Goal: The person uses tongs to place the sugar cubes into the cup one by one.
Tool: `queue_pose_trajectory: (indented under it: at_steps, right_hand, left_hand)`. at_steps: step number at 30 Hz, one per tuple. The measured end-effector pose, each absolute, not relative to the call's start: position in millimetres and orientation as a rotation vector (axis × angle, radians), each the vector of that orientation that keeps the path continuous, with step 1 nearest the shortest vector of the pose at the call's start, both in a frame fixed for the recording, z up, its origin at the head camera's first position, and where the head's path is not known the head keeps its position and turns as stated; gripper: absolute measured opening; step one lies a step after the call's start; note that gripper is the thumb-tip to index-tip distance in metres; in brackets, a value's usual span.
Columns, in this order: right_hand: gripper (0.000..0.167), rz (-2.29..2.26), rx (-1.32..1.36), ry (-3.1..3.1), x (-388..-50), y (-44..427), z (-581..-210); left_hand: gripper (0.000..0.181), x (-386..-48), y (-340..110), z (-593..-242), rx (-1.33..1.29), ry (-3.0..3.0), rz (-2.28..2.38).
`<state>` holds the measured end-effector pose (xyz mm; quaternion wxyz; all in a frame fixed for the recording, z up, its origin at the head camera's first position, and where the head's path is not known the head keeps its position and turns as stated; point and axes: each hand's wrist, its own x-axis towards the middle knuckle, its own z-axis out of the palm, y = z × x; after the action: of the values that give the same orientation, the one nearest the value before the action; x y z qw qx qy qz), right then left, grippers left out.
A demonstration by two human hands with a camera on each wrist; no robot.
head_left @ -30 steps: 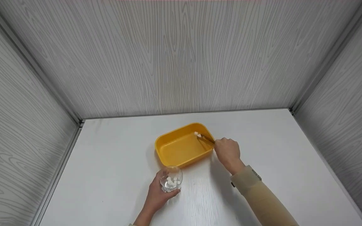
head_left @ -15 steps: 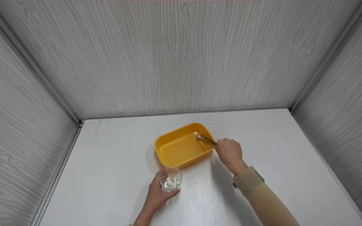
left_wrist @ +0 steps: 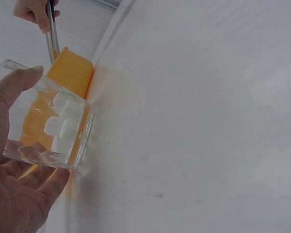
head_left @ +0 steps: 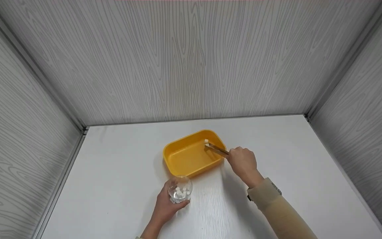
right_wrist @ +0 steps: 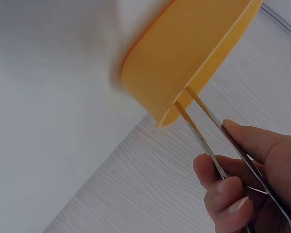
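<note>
My left hand (head_left: 167,206) grips a clear glass (head_left: 180,189) beside the near-left end of a yellow tray (head_left: 168,161). Several small white pieces (left_wrist: 63,124) lie at the bottom of the glass. With thumb and fingers, my right hand (head_left: 243,161) holds a pair of metal tongs (right_wrist: 237,148), which reach over the tray's right rim. Their tips are at a small white cube (head_left: 206,141) near the tray's far right corner, where a second white piece seems to sit; whether the tips pinch one is too small to tell. In the right wrist view, the tray wall hides the tips.
A white tabletop (head_left: 121,172) extends around the tray on all sides. Grey wood-grain panels close it in at the back (head_left: 184,66), left (head_left: 22,139) and right (head_left: 363,126). The tray's raised rim stands between the glass and the white cube.
My right hand has shifted slightly to the right. The tongs' arms appear closer together at the white pieces. My left hand and the glass have stayed in place.
</note>
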<state>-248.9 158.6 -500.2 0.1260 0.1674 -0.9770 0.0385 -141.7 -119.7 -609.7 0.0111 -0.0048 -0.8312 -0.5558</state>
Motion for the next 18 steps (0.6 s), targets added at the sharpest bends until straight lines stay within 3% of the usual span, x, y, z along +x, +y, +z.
queue_pose_trajectory:
  at_steps: [11, 18]
  right_hand:
    - [0.029, 0.192, 0.516, -2.852, -234, 160, -485]
    - [0.025, 0.382, 0.595, -2.786, -222, 163, -474]
  left_hand:
    - [0.098, -141, -120, -611, -0.020, -2.586, -1.735]
    - [0.099, -142, -119, -611, -0.006, -2.595, -1.736]
